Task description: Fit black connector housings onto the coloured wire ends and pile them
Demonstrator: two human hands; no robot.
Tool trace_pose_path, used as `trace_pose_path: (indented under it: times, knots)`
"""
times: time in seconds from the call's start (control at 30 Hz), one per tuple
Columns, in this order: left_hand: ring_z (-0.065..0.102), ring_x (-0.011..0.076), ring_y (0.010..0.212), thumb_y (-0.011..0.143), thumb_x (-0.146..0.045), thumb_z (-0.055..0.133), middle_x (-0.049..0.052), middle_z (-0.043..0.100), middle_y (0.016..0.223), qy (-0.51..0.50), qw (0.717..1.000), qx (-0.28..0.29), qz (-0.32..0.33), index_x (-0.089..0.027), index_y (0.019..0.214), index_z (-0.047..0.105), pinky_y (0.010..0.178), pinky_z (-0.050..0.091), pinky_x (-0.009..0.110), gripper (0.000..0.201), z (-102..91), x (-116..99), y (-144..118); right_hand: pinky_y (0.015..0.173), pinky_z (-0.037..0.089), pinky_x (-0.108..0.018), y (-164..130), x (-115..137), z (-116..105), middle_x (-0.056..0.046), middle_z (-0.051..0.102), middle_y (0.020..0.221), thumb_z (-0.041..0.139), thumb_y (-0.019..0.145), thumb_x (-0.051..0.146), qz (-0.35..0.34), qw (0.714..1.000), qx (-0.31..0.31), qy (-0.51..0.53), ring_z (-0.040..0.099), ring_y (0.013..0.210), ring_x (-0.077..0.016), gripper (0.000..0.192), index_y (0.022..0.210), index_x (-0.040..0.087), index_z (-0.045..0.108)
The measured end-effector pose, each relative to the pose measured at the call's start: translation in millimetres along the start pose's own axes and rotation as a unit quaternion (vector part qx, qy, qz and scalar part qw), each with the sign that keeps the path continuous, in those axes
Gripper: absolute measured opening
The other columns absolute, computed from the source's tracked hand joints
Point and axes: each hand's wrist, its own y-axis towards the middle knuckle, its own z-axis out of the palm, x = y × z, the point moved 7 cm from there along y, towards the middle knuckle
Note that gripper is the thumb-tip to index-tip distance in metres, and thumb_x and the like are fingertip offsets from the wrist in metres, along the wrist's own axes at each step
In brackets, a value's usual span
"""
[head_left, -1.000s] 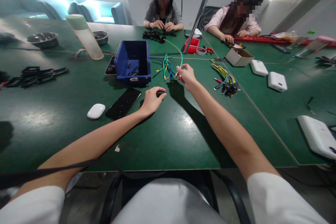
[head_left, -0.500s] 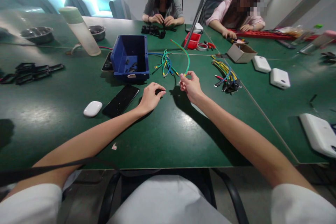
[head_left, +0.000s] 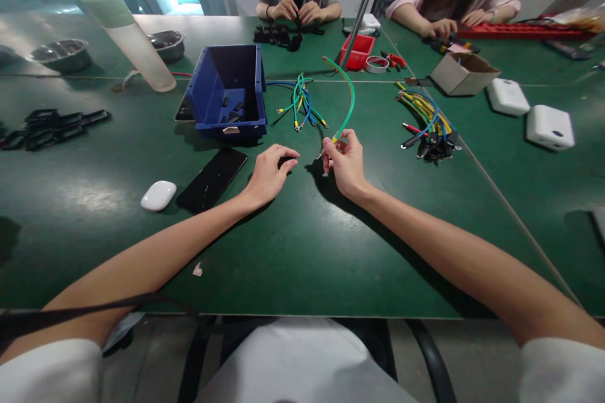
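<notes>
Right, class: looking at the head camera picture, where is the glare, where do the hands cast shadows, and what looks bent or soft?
Head view: window glare whitens the far left, with dull sheen on the green table. The right hand holding the green wire throws a dark shadow beneath it; the left hand covers a small black part. Table edges curve from lens distortion; the bottle leans, slightly soft.

1. Small black part (head_left: 286, 162) mostly hidden under left hand (head_left: 269, 173); type unclear.
2. Pieces inside blue bin (head_left: 230, 91) too small to identify.
3. Phone (head_left: 183, 112) behind bin mostly covered by it.
4. Green wire (head_left: 348, 97) lower end hidden in right hand (head_left: 345, 160) fingers.
5. White box (head_left: 598, 220) cut by right edge.
6. Coworkers cropped at top edge.
</notes>
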Motion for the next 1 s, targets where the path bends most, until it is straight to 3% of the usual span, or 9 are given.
trace_pose_path:
  times: [0.27,0.63,1.0]
  knots:
    - [0.063,0.0162,0.086,0.090,-0.017,0.050,0.004,0.069,0.097,0.028,0.999,-0.011,-0.025,-0.019,0.094,0.070,0.085,0.049,0.030,0.021,-4.5,-4,0,0.046,0.044,-0.021,-4,-1,2,0.006,0.052,0.069,0.067,0.081,0.044,0.053,0.998,0.014,0.007,0.056,0.054,-0.0095,0.035,0.089,0.027,0.037]
    - [0.064,0.0155,0.081,0.095,-0.024,0.043,0.006,0.067,0.094,0.011,0.999,-0.031,-0.038,-0.017,0.103,0.067,0.076,0.051,0.028,0.027,-5.9,5,0,0.051,0.048,-0.021,-1,-1,4,0.005,0.057,0.076,0.067,0.082,0.042,0.030,0.997,0.038,0.060,0.058,0.056,-0.0074,0.030,0.087,0.025,0.043]
    - [0.066,0.0166,0.085,0.094,-0.029,0.047,0.007,0.070,0.096,-0.005,0.999,-0.027,-0.036,-0.017,0.107,0.067,0.078,0.052,0.028,0.027,-4.9,4,-1,0.057,0.052,-0.024,-2,1,6,0.004,0.057,0.077,0.065,0.082,0.049,0.023,0.997,0.052,0.060,0.060,0.059,-0.0079,0.033,0.087,0.024,0.044]
